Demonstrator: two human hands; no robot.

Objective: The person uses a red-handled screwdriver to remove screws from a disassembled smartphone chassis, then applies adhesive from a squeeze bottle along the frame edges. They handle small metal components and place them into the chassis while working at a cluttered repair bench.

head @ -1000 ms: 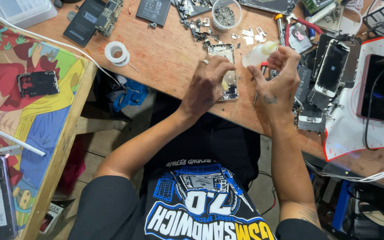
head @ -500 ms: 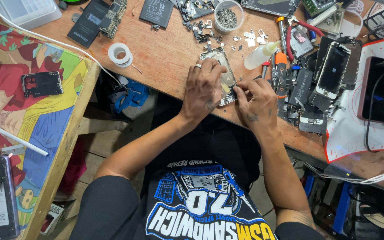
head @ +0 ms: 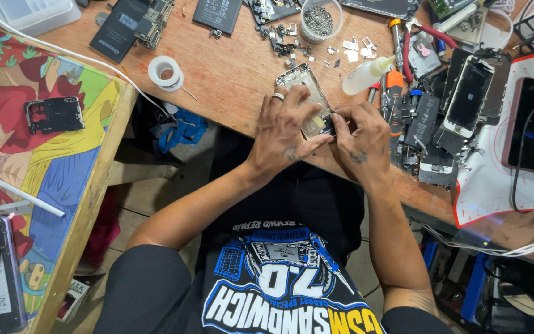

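In the head view, both hands are busy with an opened phone frame (head: 307, 99) that lies flat on the wooden workbench (head: 230, 68), near its front edge. The left hand (head: 282, 130), with a ring on one finger, is spread over the frame and presses it down; it holds the frame steady more than it grasps it. The right hand (head: 360, 136) is pinched at the lower end of the frame, the fingertips closed on something small and dark there, but what exactly it is I cannot tell. It seems the step in hand is fine work on a small part inside the frame, either seating it or lifting it out. Just beside the right hand lie a squeeze bottle (head: 366, 74) and an orange-handled screwdriver (head: 394, 86); a small cup of screws (head: 319, 18) stands farther back. I judge the coming move needs a steady hold from the left hand and a very light, exact pull or push from the right.
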